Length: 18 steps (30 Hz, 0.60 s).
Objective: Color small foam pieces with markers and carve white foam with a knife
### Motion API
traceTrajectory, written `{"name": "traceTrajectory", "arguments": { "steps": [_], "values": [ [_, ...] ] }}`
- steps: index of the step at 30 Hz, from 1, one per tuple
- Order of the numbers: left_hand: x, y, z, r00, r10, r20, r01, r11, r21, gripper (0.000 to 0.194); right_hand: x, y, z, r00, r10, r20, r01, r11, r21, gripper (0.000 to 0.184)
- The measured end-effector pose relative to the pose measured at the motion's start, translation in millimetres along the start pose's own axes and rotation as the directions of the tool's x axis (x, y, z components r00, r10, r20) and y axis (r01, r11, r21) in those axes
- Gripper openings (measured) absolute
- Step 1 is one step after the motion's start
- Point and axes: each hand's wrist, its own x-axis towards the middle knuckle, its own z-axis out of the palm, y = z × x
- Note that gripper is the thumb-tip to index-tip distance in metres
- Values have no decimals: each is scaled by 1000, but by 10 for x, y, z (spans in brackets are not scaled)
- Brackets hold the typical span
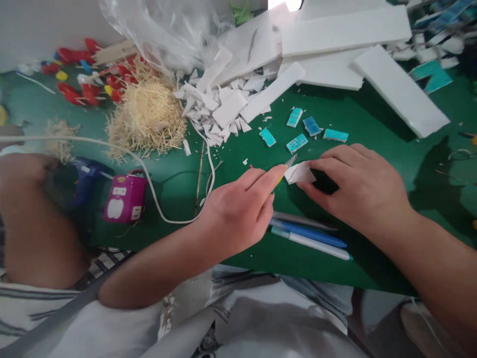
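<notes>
My left hand [238, 209] is closed round a small yellow-handled cutter [286, 168]; its metal blade tip touches a small white foam piece [300, 173]. My right hand [357, 191] lies over the green table [372, 124], its fingers pinching and pressing that white piece from the right. Just beyond the piece lie several small blue and teal patterned tiles [298, 143]. Two pens [309, 237], one blue and one white with a teal tip, lie below my hands near the table's front edge.
White foam boards [400, 89] and a heap of white offcuts [219, 107] cover the back. A pile of thin sticks [149, 117], red and yellow pins [80, 89], a blue glue gun [85, 181], a purple box [124, 198] and a white cable [156, 201] lie at left. Another person's arm [33, 214] rests at far left.
</notes>
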Motion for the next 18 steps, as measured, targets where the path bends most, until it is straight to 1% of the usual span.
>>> {"name": "traceTrajectory", "arguments": {
  "steps": [2,5,10,15,18],
  "values": [
    [-13,9,-3,999,37,-15,-37,999,9,40,1,-18,0,1000,0,-1,0,1000,-24,22],
    [-24,32,-13,998,60,-8,-60,998,30,38,-2,-35,8,1000,5,-6,-5,999,-39,21],
    [-24,63,-11,998,69,-11,-69,996,56,40,-8,-58,19,999,53,0,-53,998,-40,21],
    [-9,71,2,998,63,-21,-61,993,99,39,-4,-81,-6,997,66,26,-66,998,-7,24],
    [-1,78,-5,998,63,-23,-60,992,107,39,-8,-97,-13,993,110,34,-111,994,21,21]
  ]
}}
